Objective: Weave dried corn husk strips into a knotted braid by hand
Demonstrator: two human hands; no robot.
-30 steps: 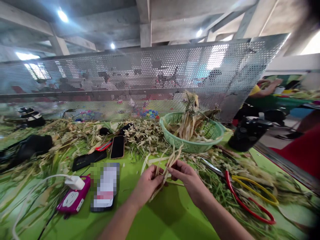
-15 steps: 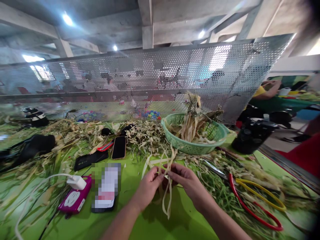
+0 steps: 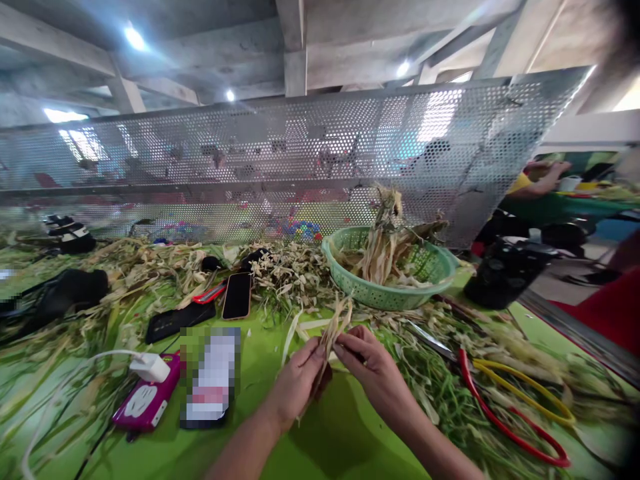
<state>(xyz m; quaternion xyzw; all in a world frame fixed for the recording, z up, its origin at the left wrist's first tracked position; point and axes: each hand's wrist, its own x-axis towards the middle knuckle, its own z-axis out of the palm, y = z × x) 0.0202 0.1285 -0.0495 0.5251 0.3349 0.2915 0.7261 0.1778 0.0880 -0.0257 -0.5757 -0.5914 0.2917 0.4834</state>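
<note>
Where the two hands meet over the bare green table (image 3: 345, 433), a bundle of dried husk strips (image 3: 334, 328) stands between them — its frayed top rises above the knuckles toward the basket, and its lower end runs down behind the left hand's fingers. The left hand (image 3: 299, 381) is closed around the strips from the left, fingers curled and thumb pressed to the bundle. The right hand (image 3: 373, 369) comes in from the other side, thumb and forefinger pinching the same strips just under the frayed top; the fingertips of the two hands are touching or very nearly so.

Just beyond the hands sits a green plastic basket (image 3: 380, 293) heaped with more dry husks, and loose husk scraps (image 3: 290, 270) lie scattered across the table in front of the perforated metal screen (image 3: 280, 147). To the right of the right hand lie scissors with red and yellow loop handles (image 3: 515, 413) among green leaf trimmings. To the left are a pink power strip (image 3: 145, 400) with a white plug in it, a blurred-out phone just beside it, and — farther back — a dark phone (image 3: 237, 295) face up.
</note>
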